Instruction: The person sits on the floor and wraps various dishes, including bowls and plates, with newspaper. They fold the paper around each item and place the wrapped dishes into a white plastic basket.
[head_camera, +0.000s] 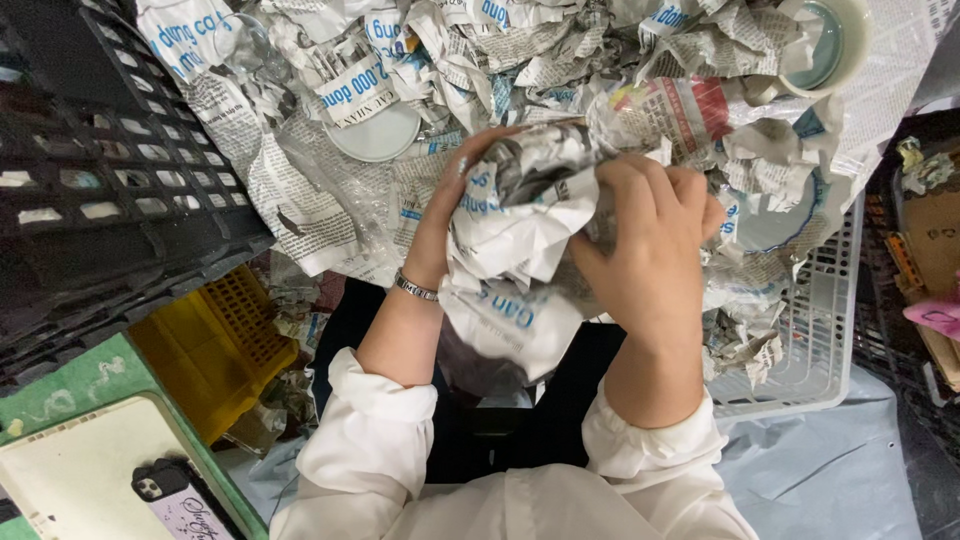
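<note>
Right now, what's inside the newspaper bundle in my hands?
Only crumpled newspaper bundle shows, gripped by the left hand and right hand. Its contents are covered.

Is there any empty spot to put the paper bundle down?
Bare patches: the blue-grey sheet below the white basket, and the cream board left of the phone. The newspaper heap above both hands is crowded.

left: black crate (110, 170) blocks | ahead: crumpled newspaper (520, 60) heaped | right: white basket (815, 330) wall
</note>
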